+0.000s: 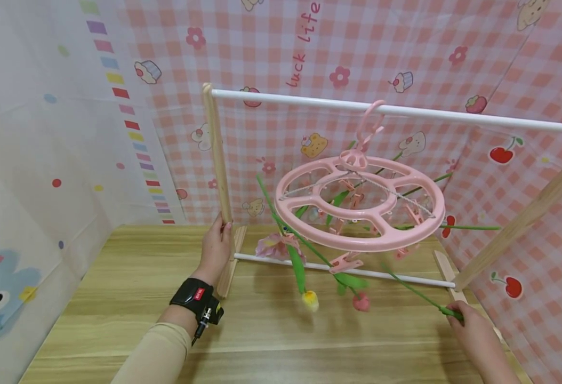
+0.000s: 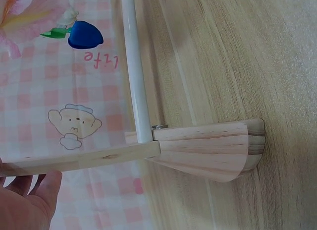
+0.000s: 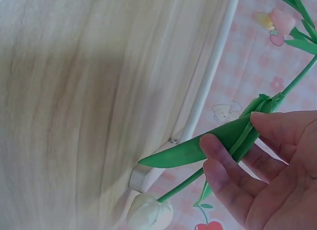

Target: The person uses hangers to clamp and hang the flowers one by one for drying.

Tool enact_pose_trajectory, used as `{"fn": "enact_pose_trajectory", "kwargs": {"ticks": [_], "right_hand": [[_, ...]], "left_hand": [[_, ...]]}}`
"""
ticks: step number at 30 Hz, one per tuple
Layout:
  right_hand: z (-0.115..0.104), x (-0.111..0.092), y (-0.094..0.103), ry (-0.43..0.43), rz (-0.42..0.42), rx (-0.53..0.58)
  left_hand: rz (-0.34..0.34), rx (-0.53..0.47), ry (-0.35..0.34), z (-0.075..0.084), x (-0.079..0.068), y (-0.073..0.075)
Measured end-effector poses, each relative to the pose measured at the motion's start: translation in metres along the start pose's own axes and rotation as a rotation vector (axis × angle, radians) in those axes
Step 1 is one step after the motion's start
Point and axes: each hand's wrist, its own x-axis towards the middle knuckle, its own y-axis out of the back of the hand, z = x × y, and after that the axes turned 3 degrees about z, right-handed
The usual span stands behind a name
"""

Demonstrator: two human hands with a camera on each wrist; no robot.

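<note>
My left hand (image 1: 215,248) grips the left wooden post (image 1: 219,160) of a drying rack low down, just above its foot. At the right, my right hand (image 1: 478,330) holds an artificial white tulip (image 3: 150,211) by its green leaves and stem, the bloom pointing away from the fingers in the right wrist view. A pink round clip hanger (image 1: 360,205) hangs by its hook from the white top bar (image 1: 300,100). Its clips hold several artificial flowers, among them a yellow tulip (image 1: 311,301), a pink tulip (image 1: 361,302) and a pink lily (image 1: 273,246). A blue bloom (image 2: 85,35) shows in the left wrist view.
The rack stands on a wood-grain table (image 1: 132,298), with a white lower bar (image 1: 386,275) between its wooden feet. The right post (image 1: 526,218) leans close to the pink checked cloth (image 1: 242,128) behind. A white patterned cloth (image 1: 31,138) hangs at the left.
</note>
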Motion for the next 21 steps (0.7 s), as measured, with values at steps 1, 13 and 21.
{"fn": "enact_pose_trajectory", "kwargs": {"ticks": [1,13,21], "right_hand": [[0.000,-0.001,0.000,0.003,0.006,0.000],[-0.015,-0.008,0.006,0.056,0.036,0.095],[-0.031,-0.011,0.012,0.043,-0.044,0.174]], "left_hand": [[-0.002,-0.002,0.000,0.000,0.000,0.000],[0.016,-0.111,0.043,0.001,-0.002,0.003],[0.154,-0.277,0.064,0.005,-0.014,0.006]]}}
